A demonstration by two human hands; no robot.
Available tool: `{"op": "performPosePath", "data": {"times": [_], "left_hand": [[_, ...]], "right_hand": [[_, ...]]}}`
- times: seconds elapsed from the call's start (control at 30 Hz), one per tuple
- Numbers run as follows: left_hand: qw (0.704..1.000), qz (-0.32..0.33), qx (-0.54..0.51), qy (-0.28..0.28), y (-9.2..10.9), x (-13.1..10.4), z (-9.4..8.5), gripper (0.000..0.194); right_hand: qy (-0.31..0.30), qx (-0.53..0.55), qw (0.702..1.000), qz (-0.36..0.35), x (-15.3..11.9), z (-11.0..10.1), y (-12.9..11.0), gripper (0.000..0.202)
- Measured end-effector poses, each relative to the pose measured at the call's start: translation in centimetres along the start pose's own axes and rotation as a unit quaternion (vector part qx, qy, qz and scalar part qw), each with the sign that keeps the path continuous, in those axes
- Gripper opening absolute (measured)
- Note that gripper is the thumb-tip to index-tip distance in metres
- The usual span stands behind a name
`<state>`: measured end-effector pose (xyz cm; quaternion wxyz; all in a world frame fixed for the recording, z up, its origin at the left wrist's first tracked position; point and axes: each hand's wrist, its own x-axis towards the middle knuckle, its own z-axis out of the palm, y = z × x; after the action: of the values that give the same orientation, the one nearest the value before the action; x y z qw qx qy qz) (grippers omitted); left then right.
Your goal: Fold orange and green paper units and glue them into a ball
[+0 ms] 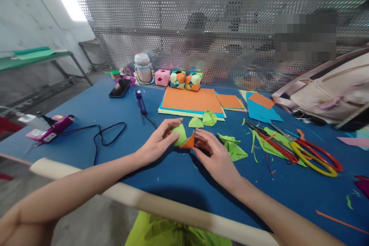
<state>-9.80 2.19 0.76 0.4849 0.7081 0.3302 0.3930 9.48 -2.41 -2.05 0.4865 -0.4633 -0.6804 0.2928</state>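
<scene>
Between my hands, just above the blue table (161,177), is a folded paper piece (181,137), green on its left and orange on its right. My left hand (158,142) is closed on the green part, thumb in front and fingers behind. At the orange side, my right hand (215,155) has its thumb and fingertips bent close to the paper; whether they pinch it is hard to tell. Behind the piece lie two small green folded papers (196,122) (209,118). More green folded pieces (235,150) rest just beyond my right hand.
Stacked orange sheets (190,100) and finished paper cubes (177,79) stand behind. Scissors (276,144) and scraps lie right. A glue gun (140,102) with a cord, a phone (120,88), a bottle (143,69) and a purple power strip (52,128) are left. A bag (328,80) sits back right.
</scene>
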Motion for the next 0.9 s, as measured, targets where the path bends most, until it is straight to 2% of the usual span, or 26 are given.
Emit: {"op": "performPosePath", "data": {"times": [0.1, 0.2, 0.43, 0.53, 0.67, 0.73, 0.8, 0.9], "left_hand": [[0.999, -0.023, -0.033, 0.007, -0.2, 0.1, 0.1, 0.035], [0.998, -0.036, -0.045, 0.003, -0.5, 0.2, 0.2, 0.042], [0.999, -0.036, 0.010, -0.005, -0.7, 0.2, -0.1, 0.041], [0.995, -0.034, 0.087, -0.026, -0.6, 0.1, -0.5, 0.059], [0.970, -0.014, 0.217, -0.109, 0.0, -0.4, -0.8, 0.089], [0.959, 0.007, 0.251, -0.129, 0.2, -0.6, -0.7, 0.088], [0.953, 0.032, 0.269, -0.134, 0.2, -0.6, -0.4, 0.078], [0.948, 0.066, 0.280, -0.136, -0.1, -0.5, -0.1, 0.067]], "right_hand": [[-0.008, -0.072, 0.996, -0.047, -0.1, -0.1, 0.1, 0.034], [-0.021, -0.101, 0.992, -0.072, -0.1, -0.1, 0.2, 0.035], [-0.030, -0.119, 0.990, -0.073, 0.0, -0.3, 0.2, 0.032], [-0.038, -0.112, 0.991, -0.061, -0.1, -0.4, 0.3, 0.031], [-0.039, -0.087, 0.995, -0.015, 0.0, -0.4, 0.2, 0.032], [-0.043, -0.053, 0.997, 0.028, 0.0, -0.3, 0.1, 0.030], [-0.045, -0.014, 0.997, 0.065, 0.1, 0.0, 0.1, 0.027], [-0.041, 0.030, 0.995, 0.091, 0.1, 0.3, 0.1, 0.024]]}}
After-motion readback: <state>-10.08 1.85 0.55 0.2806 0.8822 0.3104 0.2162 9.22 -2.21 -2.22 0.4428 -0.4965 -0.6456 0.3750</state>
